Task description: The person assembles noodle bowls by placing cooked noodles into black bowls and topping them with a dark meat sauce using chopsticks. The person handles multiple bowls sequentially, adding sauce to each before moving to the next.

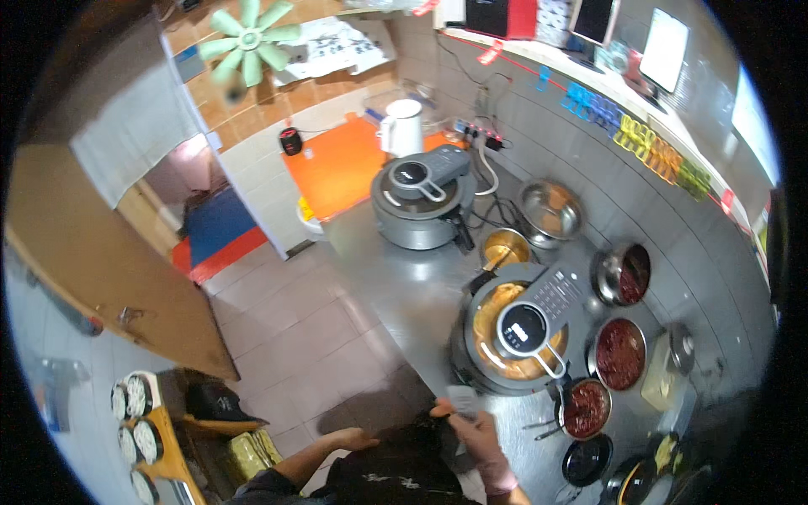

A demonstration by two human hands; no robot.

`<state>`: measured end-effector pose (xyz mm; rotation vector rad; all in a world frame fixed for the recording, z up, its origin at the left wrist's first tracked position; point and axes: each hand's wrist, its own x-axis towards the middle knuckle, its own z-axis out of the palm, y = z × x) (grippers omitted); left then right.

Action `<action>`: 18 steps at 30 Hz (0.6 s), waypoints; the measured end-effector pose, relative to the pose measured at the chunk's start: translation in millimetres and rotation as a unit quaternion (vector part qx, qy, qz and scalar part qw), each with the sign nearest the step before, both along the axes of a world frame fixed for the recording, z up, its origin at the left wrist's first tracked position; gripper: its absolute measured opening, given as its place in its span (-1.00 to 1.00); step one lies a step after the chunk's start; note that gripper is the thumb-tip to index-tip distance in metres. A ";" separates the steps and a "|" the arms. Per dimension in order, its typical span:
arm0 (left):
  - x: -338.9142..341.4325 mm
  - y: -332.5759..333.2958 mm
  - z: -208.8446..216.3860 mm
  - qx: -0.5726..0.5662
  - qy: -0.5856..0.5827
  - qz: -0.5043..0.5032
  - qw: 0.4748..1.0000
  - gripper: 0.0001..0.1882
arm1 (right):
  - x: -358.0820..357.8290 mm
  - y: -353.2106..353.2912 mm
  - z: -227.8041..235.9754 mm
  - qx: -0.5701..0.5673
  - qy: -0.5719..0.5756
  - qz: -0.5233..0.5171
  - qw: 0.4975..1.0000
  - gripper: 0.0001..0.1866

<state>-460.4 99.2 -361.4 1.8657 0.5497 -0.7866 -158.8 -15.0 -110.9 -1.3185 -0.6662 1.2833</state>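
Note:
My right hand [480,442], in a thin glove, grips a small pale flat thing [461,399] at the counter's near edge; its kind is too blurred to tell. In front of my dark apron [396,471], my left hand [353,438] is loosely curled, and nothing shows in it. Beyond the right hand stands a round electric cooker [459,358] with a glass lid, a display and a looped handle. Orange-brown food [486,324] shows through the lid. To its right sits a bowl of dark red sauce [587,408] with utensil handles over the rim.
A second cooker [421,215] and a white kettle [404,126] stand farther along the counter [383,290]. Steel bowls [551,212] and another red sauce bowl [621,353] line the tiled wall. Cables run behind the cookers. At left are a wooden door [109,252] and a low shelf [177,446].

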 end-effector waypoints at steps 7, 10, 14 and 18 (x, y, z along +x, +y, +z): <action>-16.4 -28.0 138.3 -0.221 -0.281 0.371 0.857 -0.58 | -68.1 56.0 25.2 0.067 0.170 0.219 0.959 -0.69; -8.3 -19.8 165.6 -0.226 -0.182 0.401 0.869 -0.60 | -57.1 100.1 132.5 0.379 0.196 0.234 0.874 -0.81; -46.8 33.0 120.0 -0.133 -0.120 0.314 0.932 -0.58 | -42.3 189.4 233.2 0.643 0.141 0.369 0.656 -0.77; -109.4 109.1 141.5 -0.096 -0.176 0.428 0.881 -0.58 | -90.5 249.3 262.5 0.725 0.122 0.368 0.570 -0.83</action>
